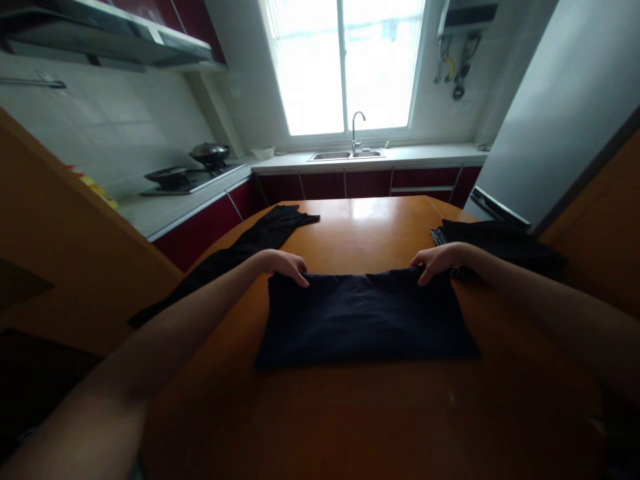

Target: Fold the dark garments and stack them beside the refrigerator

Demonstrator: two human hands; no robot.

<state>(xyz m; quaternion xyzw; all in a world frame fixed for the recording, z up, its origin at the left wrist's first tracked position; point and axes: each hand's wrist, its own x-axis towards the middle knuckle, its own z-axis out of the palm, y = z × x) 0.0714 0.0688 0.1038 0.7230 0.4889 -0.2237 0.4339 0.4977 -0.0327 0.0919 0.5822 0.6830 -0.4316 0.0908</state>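
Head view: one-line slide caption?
Both hands hold the far edge of a dark blue cloth on a brown table, sink beyond.

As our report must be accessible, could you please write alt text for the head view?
A person's left hand and right hand hold the far edge of a dark blue cloth on a wooden kitchen table. A black garment lies left, dark fabric right.

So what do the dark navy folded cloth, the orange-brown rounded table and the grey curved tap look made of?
The dark navy folded cloth: matte fabric, fibre unclear, with soft creases. The orange-brown rounded table: probably glossy varnished wood or veneer; light glares off it. The grey curved tap: seemingly smooth metal, from its sheen.
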